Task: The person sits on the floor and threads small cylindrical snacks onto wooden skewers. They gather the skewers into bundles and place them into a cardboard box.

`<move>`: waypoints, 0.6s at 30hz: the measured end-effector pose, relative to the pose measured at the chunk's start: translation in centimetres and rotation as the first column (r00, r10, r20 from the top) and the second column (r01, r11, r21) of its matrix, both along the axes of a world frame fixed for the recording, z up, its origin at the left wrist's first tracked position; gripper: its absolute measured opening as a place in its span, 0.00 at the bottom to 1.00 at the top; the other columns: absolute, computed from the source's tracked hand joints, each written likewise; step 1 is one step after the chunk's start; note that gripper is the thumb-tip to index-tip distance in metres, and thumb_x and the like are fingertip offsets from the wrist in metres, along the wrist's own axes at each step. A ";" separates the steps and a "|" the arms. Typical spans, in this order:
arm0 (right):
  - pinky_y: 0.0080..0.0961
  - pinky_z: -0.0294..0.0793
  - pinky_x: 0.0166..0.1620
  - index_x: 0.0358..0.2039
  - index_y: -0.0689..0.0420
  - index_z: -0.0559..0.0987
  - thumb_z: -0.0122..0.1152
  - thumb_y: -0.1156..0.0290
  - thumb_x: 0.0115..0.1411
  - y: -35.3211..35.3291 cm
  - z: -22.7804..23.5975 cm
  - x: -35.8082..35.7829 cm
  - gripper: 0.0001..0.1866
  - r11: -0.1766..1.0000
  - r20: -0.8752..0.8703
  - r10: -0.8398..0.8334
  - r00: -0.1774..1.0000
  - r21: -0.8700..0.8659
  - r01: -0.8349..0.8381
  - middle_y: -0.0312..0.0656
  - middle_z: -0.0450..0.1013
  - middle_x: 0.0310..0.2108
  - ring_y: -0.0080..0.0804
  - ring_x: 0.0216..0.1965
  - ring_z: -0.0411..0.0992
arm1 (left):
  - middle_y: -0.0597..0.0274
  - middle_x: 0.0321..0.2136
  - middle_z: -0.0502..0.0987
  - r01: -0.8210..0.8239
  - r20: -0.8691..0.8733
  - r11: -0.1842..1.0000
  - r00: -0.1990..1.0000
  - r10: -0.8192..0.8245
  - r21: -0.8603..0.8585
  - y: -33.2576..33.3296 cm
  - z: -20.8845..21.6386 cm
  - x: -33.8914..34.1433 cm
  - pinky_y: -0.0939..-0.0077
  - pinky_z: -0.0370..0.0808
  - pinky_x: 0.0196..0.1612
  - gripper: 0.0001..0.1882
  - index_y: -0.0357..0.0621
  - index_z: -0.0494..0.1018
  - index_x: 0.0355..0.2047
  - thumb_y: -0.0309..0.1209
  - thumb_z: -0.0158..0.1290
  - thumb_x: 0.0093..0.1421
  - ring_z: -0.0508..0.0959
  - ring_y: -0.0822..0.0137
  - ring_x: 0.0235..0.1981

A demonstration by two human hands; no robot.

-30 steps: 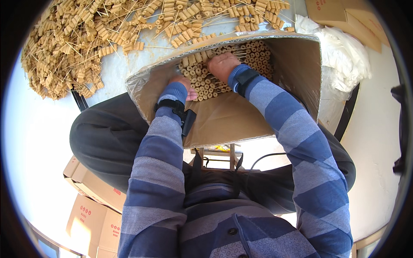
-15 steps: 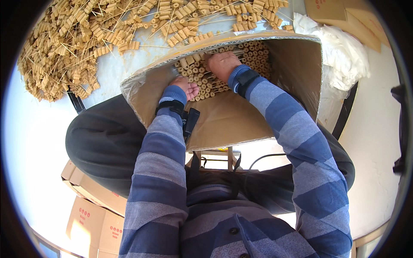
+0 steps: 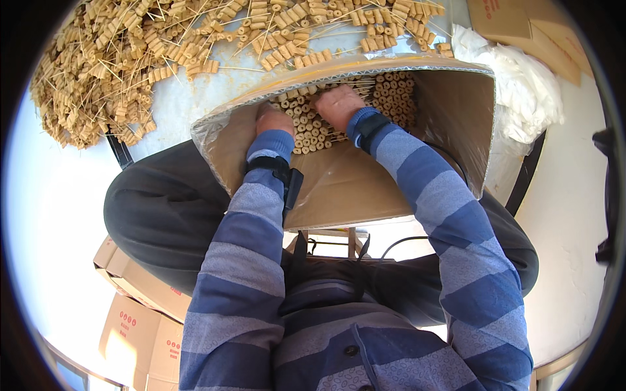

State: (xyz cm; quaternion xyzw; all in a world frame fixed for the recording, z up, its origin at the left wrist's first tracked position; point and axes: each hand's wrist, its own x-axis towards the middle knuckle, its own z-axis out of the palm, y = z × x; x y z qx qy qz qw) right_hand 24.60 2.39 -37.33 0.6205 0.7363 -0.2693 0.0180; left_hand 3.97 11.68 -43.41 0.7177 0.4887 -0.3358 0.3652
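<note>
An open cardboard box [image 3: 352, 192], lined with clear plastic, lies tipped toward me across my lap. Inside it are packed skewers of tan hollow rolls [image 3: 310, 133], their round ends facing me and thin sticks showing between the stacks. My left hand [image 3: 274, 120] reaches in at the box's left wall, beside the left stack; its fingers are hidden behind the hand. My right hand [image 3: 340, 106] is over the middle of the skewers, its fingers curled down among the sticks. What it grips cannot be made out.
A large heap of loose skewers [image 3: 98, 78] spreads over the pale tabletop [image 3: 176, 98] beyond the box. White plastic bags [image 3: 521, 91] lie bunched at the right, near cardboard boxes [image 3: 521, 36] at the far right corner. More cardboard cartons [image 3: 140, 326] stand at the lower left.
My left hand has turned over and pushed deeper into the box along its left wall, hiding its fingers. My right hand stays over the middle of the skewers, shifted only slightly.
</note>
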 end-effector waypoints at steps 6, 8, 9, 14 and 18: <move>0.39 0.78 0.38 0.31 0.55 0.82 0.53 0.73 0.59 0.2 1.4 -0.3 0.08 0.989 0.229 0.061 0.971 -0.148 -0.028 0.45 0.82 0.32 0.42 0.38 0.81 | 0.44 0.28 0.80 -0.480 0.134 0.841 0.877 0.461 0.250 -1.0 -0.8 1.6 0.64 0.79 0.19 0.13 0.36 0.69 0.48 0.30 0.51 0.66 0.83 0.56 0.21; 0.40 0.79 0.38 0.29 0.57 0.82 0.54 0.73 0.58 0.5 2.2 0.0 0.08 0.979 0.262 0.078 0.962 -0.205 -0.024 0.45 0.82 0.31 0.43 0.37 0.81 | 0.43 0.29 0.80 -0.567 0.057 0.804 0.822 0.567 0.176 -0.8 0.4 2.5 0.63 0.79 0.19 0.15 0.35 0.68 0.48 0.32 0.51 0.66 0.83 0.56 0.20; 0.40 0.79 0.39 0.31 0.58 0.82 0.54 0.73 0.58 0.6 2.6 0.6 0.08 0.988 0.187 0.024 0.982 -0.153 0.005 0.45 0.81 0.32 0.43 0.37 0.81 | 0.42 0.30 0.80 -0.616 0.029 0.776 0.786 0.618 0.136 -0.6 1.1 2.9 0.62 0.79 0.20 0.15 0.34 0.68 0.48 0.33 0.51 0.66 0.83 0.55 0.20; 0.39 0.80 0.43 0.38 0.59 0.82 0.58 0.73 0.57 1.0 4.1 2.8 0.10 0.988 0.016 -0.139 0.990 0.076 0.137 0.47 0.82 0.35 0.43 0.40 0.81 | 0.37 0.39 0.80 -0.279 0.077 0.876 0.960 0.271 0.393 -1.2 4.6 4.2 0.59 0.79 0.44 0.19 0.33 0.68 0.51 0.32 0.51 0.64 0.82 0.45 0.38; 0.34 0.80 0.42 0.39 0.53 0.84 0.59 0.73 0.57 0.6 3.7 3.5 0.10 0.988 0.133 -0.131 0.982 -0.068 0.141 0.41 0.83 0.36 0.37 0.41 0.82 | 0.34 0.48 0.77 -0.239 0.076 0.899 0.971 0.227 0.367 -1.2 8.1 5.4 0.58 0.72 0.58 0.26 0.34 0.65 0.60 0.32 0.51 0.63 0.76 0.40 0.53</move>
